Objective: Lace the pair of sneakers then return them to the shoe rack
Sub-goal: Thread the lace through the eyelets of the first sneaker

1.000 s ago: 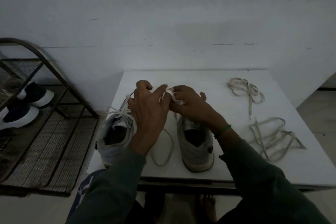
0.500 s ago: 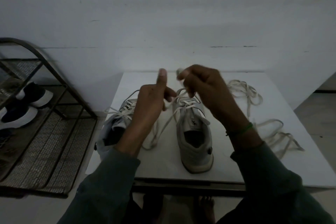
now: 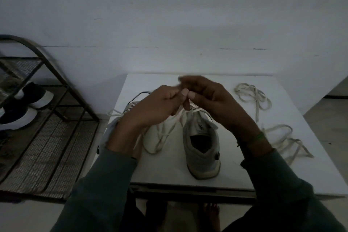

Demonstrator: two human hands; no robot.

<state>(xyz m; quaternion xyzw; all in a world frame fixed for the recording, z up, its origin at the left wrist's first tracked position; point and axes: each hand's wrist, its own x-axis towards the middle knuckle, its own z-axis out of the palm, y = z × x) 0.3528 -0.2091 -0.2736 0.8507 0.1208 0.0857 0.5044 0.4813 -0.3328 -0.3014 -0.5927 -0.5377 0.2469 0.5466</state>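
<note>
Two grey sneakers stand on a white table [image 3: 169, 171], heels toward me. The right sneaker [image 3: 202, 149] shows fully; the left sneaker [image 3: 114, 124] is mostly hidden behind my left forearm. My left hand [image 3: 158, 107] and my right hand [image 3: 211, 98] meet just above the right sneaker's toe, fingers pinched together on its white lace [image 3: 169, 128]. The lace's slack droops in a crossed loop onto the table between the two shoes. The fingertips are blurred.
A dark metal shoe rack [image 3: 56, 118] stands at the left with a black-and-white pair of shoes [image 3: 24, 107] on its shelf. Two loose laces lie on the table's right side, a far loose lace [image 3: 252, 96] and a near loose lace [image 3: 282, 137]. A white wall rises behind.
My hands rose from the right sneaker with the lace ends, drew apart, and have now come back together above the toe. The slack loop lies crossed between the shoes.
</note>
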